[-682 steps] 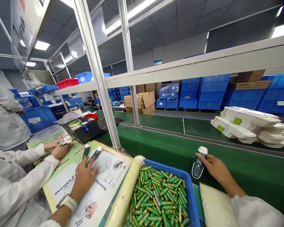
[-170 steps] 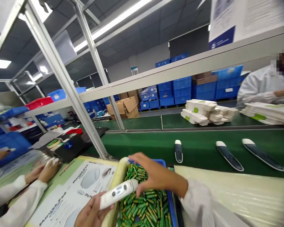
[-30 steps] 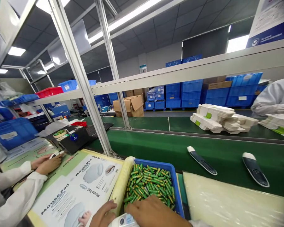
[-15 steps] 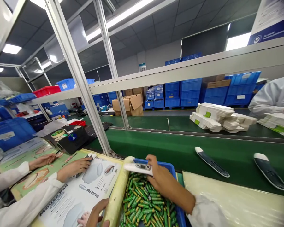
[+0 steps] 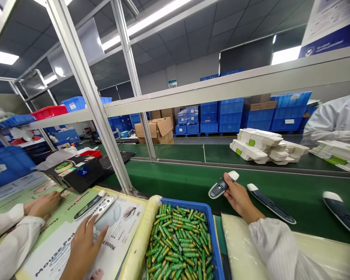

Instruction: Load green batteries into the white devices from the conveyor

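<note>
My right hand (image 5: 239, 194) pinches a handheld device (image 5: 218, 188), slim like a thermometer, above the green belt. Its dark grey side with an oval recess faces me, and its white end points up and right. With fingers spread, my left hand (image 5: 84, 243) is over the printed mouse pad sheet (image 5: 131, 227), holding nothing. Just beyond its fingertips lie a dark-backed device (image 5: 89, 205) with a long slot and a white-faced device (image 5: 107, 205). Between my hands stands a blue bin (image 5: 217, 252) full of green and gold batteries (image 5: 179, 241).
Two more dark devices (image 5: 271, 204) lie on the belt (image 5: 175, 181) at right. White folded cartons (image 5: 256, 146) are piled behind it. A co-worker's hands (image 5: 43, 204) are at left, by a black box (image 5: 81, 173). A yellowish foam roll (image 5: 138, 241) borders the bin.
My right hand has moved from above the bin to the belt; the device in it now shows its dark side. My left hand has left the roll for the pad. The co-worker's hand has drawn back left.
</note>
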### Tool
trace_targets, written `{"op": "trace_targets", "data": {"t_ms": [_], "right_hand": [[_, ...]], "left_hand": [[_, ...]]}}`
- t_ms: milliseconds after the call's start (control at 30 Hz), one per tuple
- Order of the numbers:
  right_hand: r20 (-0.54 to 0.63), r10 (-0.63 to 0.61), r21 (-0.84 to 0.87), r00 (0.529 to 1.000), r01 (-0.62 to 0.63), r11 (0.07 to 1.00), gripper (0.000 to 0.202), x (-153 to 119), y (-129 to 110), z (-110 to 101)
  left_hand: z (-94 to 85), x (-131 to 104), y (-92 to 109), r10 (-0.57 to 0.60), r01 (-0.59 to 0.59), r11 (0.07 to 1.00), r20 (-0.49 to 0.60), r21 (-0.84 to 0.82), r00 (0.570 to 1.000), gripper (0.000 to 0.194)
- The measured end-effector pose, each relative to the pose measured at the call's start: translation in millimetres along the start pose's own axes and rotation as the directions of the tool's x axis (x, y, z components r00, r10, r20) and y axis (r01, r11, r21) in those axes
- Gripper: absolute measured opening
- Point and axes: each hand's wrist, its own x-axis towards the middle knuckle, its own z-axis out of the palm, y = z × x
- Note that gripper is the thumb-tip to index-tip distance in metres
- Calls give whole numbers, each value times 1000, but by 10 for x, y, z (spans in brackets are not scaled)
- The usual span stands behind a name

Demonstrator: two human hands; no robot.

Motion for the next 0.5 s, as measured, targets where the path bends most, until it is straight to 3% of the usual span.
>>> {"op": "trace_targets", "data": {"t_ms": [33, 100, 200, 267, 400, 500], "right_hand": [[-16, -19, -178, 1000, 16, 984, 57, 78, 73, -69], [27, -57, -505, 998, 63, 861, 47, 200, 180, -172], [96, -112, -677, 989, 147, 721, 27, 304, 244, -256], [80, -165, -703, 983, 173, 690, 19, 338, 241, -291], [64, -241, -768, 968, 202, 608, 36, 279, 129, -249], [220, -251, -765, 943, 327, 555, 44, -82, -88, 56]], "left_hand": [[52, 179, -69, -12, 12, 1000, -2, 19, 1000, 78], [157, 412, -152, -42, 41, 998, 17, 48, 999, 82], [262, 493, -164, -64, 63, 998, 40, 32, 997, 82], [278, 441, -119, -68, 69, 998, 59, -7, 996, 77], [160, 165, 132, -61, 76, 988, 108, -138, 992, 73], [-21, -192, 491, -48, 122, 923, 204, -365, 978, 75]]}}
